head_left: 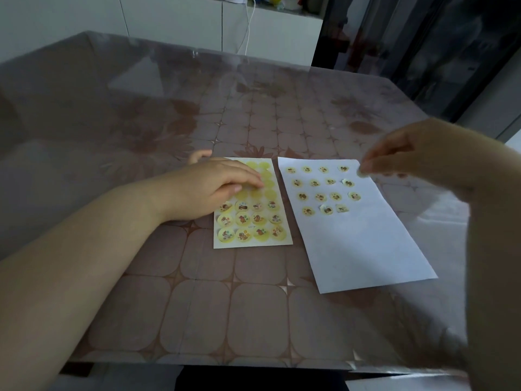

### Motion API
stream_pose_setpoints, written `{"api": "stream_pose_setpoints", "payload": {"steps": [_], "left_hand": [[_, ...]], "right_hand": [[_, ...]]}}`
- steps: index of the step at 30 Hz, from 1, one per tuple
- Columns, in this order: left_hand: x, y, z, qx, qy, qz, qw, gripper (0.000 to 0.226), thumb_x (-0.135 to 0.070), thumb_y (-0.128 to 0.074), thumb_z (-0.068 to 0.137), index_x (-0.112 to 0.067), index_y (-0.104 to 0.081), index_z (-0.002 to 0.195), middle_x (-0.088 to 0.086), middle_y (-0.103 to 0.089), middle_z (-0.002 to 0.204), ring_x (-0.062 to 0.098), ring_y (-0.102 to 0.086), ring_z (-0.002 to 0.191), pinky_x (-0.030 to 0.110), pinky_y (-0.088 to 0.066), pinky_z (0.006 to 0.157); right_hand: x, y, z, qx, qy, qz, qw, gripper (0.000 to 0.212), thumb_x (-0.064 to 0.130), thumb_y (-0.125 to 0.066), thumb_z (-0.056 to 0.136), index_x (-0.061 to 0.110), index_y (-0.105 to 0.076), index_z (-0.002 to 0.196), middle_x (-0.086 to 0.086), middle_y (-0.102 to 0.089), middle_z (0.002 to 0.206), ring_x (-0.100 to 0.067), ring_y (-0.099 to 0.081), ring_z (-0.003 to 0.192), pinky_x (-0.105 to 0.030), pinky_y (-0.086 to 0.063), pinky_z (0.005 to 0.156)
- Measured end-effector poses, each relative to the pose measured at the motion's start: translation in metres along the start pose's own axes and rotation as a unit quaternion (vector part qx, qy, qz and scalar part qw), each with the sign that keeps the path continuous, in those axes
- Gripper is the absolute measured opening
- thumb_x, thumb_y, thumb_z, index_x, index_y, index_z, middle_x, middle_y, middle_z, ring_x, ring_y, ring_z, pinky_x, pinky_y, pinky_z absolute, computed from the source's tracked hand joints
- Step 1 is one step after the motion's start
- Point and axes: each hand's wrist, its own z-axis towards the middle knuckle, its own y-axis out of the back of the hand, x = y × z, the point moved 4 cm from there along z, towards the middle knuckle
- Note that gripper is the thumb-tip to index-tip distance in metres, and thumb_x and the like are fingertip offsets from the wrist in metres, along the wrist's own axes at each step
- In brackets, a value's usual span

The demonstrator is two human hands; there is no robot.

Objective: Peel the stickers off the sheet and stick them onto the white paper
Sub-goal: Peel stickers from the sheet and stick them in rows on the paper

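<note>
A tabletop point(197, 292) with a brown tile-and-flower cloth under a clear cover fills most of the view. A white cabinet point(174, 21) stands behind it, with a pale cable point(249, 26) hanging down its front.

On the right part of the tabletop lies the white paper point(366, 249), turned slightly so that its near end points to the right. Just to its left, close but apart, lies the smaller sticker sheet point(253, 244), flat and straight.

The left hand point(214, 187) lies palm down on the upper left part of the sheet, its fingers straight and pressing on it; its grip is released. The right hand point(408, 153) is raised over the far right corner of the paper, its grip pinching one small round sticker point(361, 173) between the fingertips.

The upper half of the sheet shows bare yellow circles point(267, 184). The remaining stickers point(242, 220) sit in three rows of four on its lower half. On the far half of the paper the stuck stickers point(320, 196) form three rows of four and a fourth row of three.
</note>
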Motion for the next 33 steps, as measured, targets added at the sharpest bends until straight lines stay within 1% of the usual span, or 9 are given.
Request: {"api": "stream_pose_setpoints", "payload": {"steps": [4, 9, 14, 18, 21, 24, 26, 28, 33], "left_hand": [[0.002, 0.000, 0.000, 0.003, -0.009, -0.011, 1.000, 0.031, -0.033, -0.039, 0.093, -0.042, -0.052, 0.119, -0.031, -0.040, 0.128, -0.013, -0.029, 0.123, 0.025, 0.001, 0.105], [0.003, -0.001, 0.001, -0.001, -0.019, -0.014, 1.000, 0.040, -0.047, -0.036, 0.080, -0.044, -0.052, 0.117, -0.032, -0.041, 0.125, -0.018, -0.028, 0.118, 0.022, -0.004, 0.101], [0.006, -0.001, 0.001, -0.007, -0.035, -0.022, 0.999, 0.040, -0.062, -0.029, 0.073, -0.059, -0.040, 0.111, -0.046, -0.036, 0.113, -0.029, -0.025, 0.111, 0.013, -0.003, 0.102], [0.005, -0.001, 0.001, 0.000, -0.028, -0.018, 0.999, 0.034, -0.054, -0.035, 0.079, -0.056, -0.039, 0.113, -0.045, -0.035, 0.114, -0.022, -0.031, 0.111, 0.022, -0.007, 0.105], [0.003, 0.000, 0.001, 0.001, -0.026, -0.017, 1.000, 0.036, -0.047, -0.037, 0.080, -0.054, -0.039, 0.114, -0.045, -0.033, 0.115, -0.014, -0.033, 0.116, 0.022, -0.007, 0.103], [0.001, 0.001, 0.000, 0.004, -0.027, -0.030, 0.999, 0.035, -0.045, -0.036, 0.079, -0.055, -0.038, 0.113, -0.046, -0.032, 0.115, -0.020, -0.033, 0.110, 0.020, -0.006, 0.102], [0.001, 0.002, -0.001, -0.002, -0.029, -0.039, 0.999, 0.035, -0.044, -0.037, 0.079, -0.054, -0.039, 0.113, -0.046, -0.032, 0.113, -0.030, -0.030, 0.104, 0.017, -0.007, 0.100], [0.002, 0.005, -0.002, -0.015, -0.030, -0.035, 0.999, 0.037, -0.043, -0.037, 0.079, -0.051, -0.041, 0.115, -0.045, -0.032, 0.114, -0.031, -0.028, 0.102, 0.018, -0.009, 0.099], [0.008, 0.015, -0.008, -0.045, -0.008, -0.022, 0.999, 0.030, -0.037, -0.044, 0.087, -0.050, -0.044, 0.114, -0.029, -0.043, 0.120, -0.006, -0.033, 0.117, 0.024, -0.009, 0.105]], "right_hand": [[-0.024, -0.012, -0.004, 0.069, -0.058, -0.022, 0.996, 0.004, 0.031, -0.076, 0.070, 0.033, -0.074, 0.068, 0.012, -0.070, 0.076, -0.009, -0.057, 0.073, -0.020, -0.039, 0.066], [-0.045, -0.033, -0.004, 0.052, -0.082, 0.059, 0.994, 0.005, 0.024, -0.079, 0.067, 0.025, -0.075, 0.071, 0.003, -0.072, 0.077, -0.012, -0.059, 0.071, -0.020, -0.045, 0.066], [-0.048, -0.035, -0.002, 0.037, -0.085, 0.066, 0.994, 0.008, 0.021, -0.081, 0.067, 0.027, -0.075, 0.070, 0.012, -0.070, 0.073, -0.003, -0.058, 0.069, -0.014, -0.039, 0.062], [-0.047, -0.035, 0.000, 0.038, -0.092, 0.033, 0.994, 0.015, 0.022, -0.081, 0.067, 0.026, -0.070, 0.077, 0.009, -0.068, 0.080, -0.003, -0.058, 0.072, -0.016, -0.039, 0.064], [-0.052, -0.035, 0.006, 0.041, -0.126, 0.000, 0.991, 0.045, 0.028, -0.084, 0.061, 0.022, -0.055, 0.095, 0.002, -0.063, 0.093, -0.014, -0.059, 0.077, -0.029, -0.041, 0.070], [-0.055, -0.033, 0.010, 0.056, -0.147, -0.039, 0.987, 0.062, 0.037, -0.085, 0.056, 0.023, -0.048, 0.104, 0.006, -0.057, 0.091, -0.014, -0.059, 0.075, -0.032, -0.042, 0.077], [-0.058, -0.032, 0.011, 0.065, -0.154, -0.045, 0.985, 0.062, 0.042, -0.084, 0.053, 0.023, -0.050, 0.101, 0.009, -0.055, 0.089, -0.014, -0.060, 0.075, -0.032, -0.044, 0.079], [-0.060, -0.032, 0.011, 0.065, -0.157, -0.018, 0.985, 0.055, 0.043, -0.084, 0.053, 0.022, -0.053, 0.094, 0.005, -0.058, 0.089, -0.014, -0.057, 0.071, -0.028, -0.043, 0.071], [-0.059, -0.033, 0.013, 0.053, -0.154, -0.018, 0.986, 0.043, 0.038, -0.083, 0.060, 0.023, -0.053, 0.086, 0.002, -0.058, 0.087, -0.015, -0.058, 0.070, -0.026, -0.042, 0.064]]}}
